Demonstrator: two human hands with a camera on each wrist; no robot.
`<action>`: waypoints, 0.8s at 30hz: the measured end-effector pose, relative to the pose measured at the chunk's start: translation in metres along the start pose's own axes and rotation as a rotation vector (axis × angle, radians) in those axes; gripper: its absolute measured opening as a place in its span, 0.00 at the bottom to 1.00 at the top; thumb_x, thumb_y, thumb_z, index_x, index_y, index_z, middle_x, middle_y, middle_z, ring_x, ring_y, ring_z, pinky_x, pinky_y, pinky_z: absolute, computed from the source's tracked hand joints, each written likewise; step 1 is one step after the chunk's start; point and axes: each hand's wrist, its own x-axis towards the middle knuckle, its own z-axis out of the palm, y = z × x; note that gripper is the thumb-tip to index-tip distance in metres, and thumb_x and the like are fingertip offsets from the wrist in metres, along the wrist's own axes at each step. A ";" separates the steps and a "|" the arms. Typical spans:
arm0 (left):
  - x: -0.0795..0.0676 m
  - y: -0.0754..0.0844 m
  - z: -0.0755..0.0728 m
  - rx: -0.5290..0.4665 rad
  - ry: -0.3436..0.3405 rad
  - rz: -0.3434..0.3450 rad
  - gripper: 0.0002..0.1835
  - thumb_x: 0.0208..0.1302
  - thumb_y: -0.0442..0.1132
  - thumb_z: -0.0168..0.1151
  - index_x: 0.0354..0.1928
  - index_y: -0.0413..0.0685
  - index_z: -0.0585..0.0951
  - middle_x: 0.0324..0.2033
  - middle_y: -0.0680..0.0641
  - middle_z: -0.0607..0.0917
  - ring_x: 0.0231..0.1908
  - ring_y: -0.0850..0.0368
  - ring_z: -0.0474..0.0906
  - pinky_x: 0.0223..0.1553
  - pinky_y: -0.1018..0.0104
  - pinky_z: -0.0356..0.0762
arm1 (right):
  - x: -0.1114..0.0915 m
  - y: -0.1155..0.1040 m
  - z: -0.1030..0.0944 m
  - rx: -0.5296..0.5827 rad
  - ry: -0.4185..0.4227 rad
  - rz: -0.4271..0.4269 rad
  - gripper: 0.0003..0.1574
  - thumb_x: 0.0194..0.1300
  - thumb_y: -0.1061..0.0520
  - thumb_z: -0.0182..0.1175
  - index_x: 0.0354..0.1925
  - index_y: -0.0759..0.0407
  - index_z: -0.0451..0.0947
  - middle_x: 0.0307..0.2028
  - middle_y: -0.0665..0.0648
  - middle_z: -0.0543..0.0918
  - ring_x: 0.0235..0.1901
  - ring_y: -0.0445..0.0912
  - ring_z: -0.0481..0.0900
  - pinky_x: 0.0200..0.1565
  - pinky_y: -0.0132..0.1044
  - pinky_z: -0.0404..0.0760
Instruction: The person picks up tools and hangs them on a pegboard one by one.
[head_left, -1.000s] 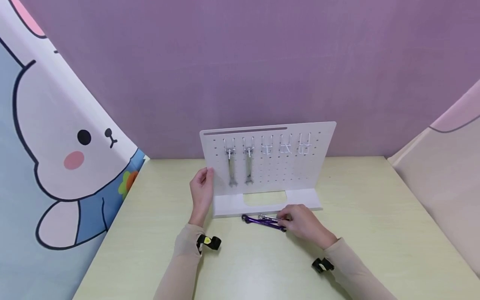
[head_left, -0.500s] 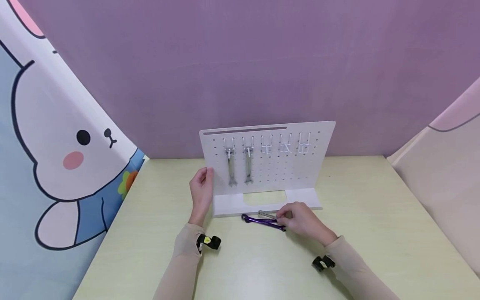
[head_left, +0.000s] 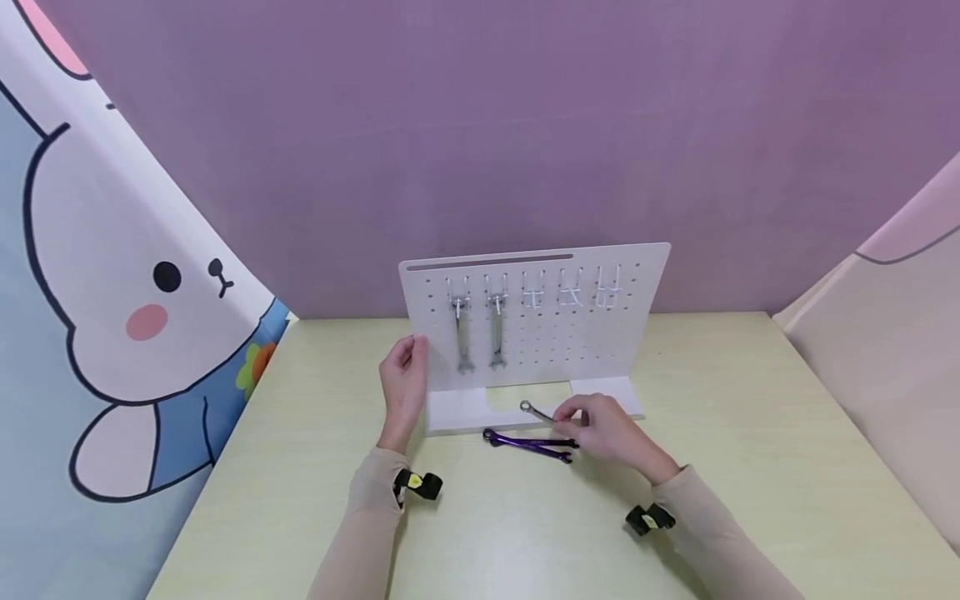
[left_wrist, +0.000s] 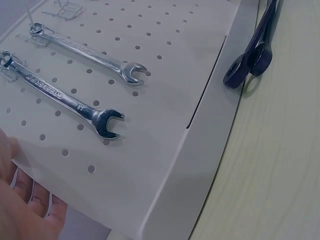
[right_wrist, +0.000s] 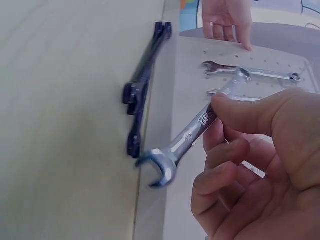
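My right hand (head_left: 607, 429) pinches a silver combination wrench (right_wrist: 192, 131) between thumb and fingers, lifted just above the table. Its ring end points left in the head view; the open-ended jaw shows in the right wrist view. Two purple wrenches (head_left: 528, 446) lie crossed on the table below it, along the stand's front edge. My left hand (head_left: 403, 379) holds the left edge of a white pegboard (head_left: 570, 342), thumb in front and fingers behind. From hooks at the board's left hang two silver wrenches (left_wrist: 65, 100), ring ends up.
Three white wire hooks (head_left: 572, 292) with nothing hung on them sit on the board's right half. The board stands on a white base (head_left: 457, 408) with a cutout. Behind the pale wooden table (head_left: 480, 525) is a purple backdrop (head_left: 525, 125).
The silver wrench in my right hand has risen off the table beside the purple wrenches, its ring end now over the base. My left hand stays on the board.
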 end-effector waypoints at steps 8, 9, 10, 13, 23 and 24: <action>0.001 0.000 0.000 0.000 0.000 -0.023 0.18 0.81 0.43 0.60 0.57 0.36 0.86 0.54 0.33 0.89 0.51 0.51 0.84 0.47 0.80 0.77 | 0.006 -0.014 -0.014 0.039 0.073 -0.053 0.09 0.75 0.57 0.66 0.46 0.61 0.87 0.40 0.55 0.91 0.25 0.38 0.74 0.25 0.32 0.74; 0.000 0.000 0.001 0.001 -0.001 -0.022 0.18 0.81 0.43 0.60 0.57 0.36 0.86 0.54 0.33 0.89 0.50 0.53 0.84 0.47 0.80 0.77 | 0.006 -0.015 -0.016 0.046 0.090 -0.059 0.08 0.75 0.57 0.66 0.46 0.61 0.87 0.39 0.55 0.91 0.25 0.38 0.75 0.25 0.32 0.74; 0.000 0.000 0.001 0.000 -0.002 -0.021 0.18 0.81 0.43 0.60 0.57 0.35 0.86 0.53 0.33 0.89 0.48 0.56 0.84 0.46 0.80 0.77 | 0.007 -0.017 -0.017 0.058 0.106 -0.064 0.08 0.75 0.58 0.66 0.46 0.61 0.87 0.37 0.54 0.90 0.26 0.39 0.75 0.25 0.32 0.74; -0.002 0.000 0.001 -0.003 0.000 -0.015 0.17 0.81 0.43 0.61 0.56 0.35 0.86 0.52 0.33 0.89 0.45 0.62 0.82 0.45 0.81 0.77 | 0.012 -0.023 -0.020 0.085 0.175 -0.078 0.06 0.73 0.59 0.68 0.44 0.60 0.88 0.33 0.53 0.90 0.26 0.39 0.76 0.25 0.31 0.73; -0.001 0.001 0.001 0.003 0.015 -0.008 0.17 0.80 0.42 0.61 0.55 0.34 0.86 0.52 0.32 0.89 0.48 0.57 0.83 0.46 0.82 0.77 | 0.024 -0.042 -0.031 0.151 0.283 -0.065 0.07 0.72 0.59 0.69 0.46 0.61 0.88 0.38 0.57 0.92 0.33 0.42 0.82 0.31 0.31 0.78; -0.001 0.001 0.001 0.004 0.016 -0.006 0.17 0.80 0.42 0.61 0.55 0.34 0.86 0.52 0.32 0.89 0.48 0.57 0.84 0.46 0.81 0.77 | 0.025 -0.043 -0.032 0.153 0.285 -0.067 0.07 0.73 0.59 0.69 0.46 0.61 0.88 0.39 0.57 0.92 0.33 0.43 0.82 0.32 0.31 0.78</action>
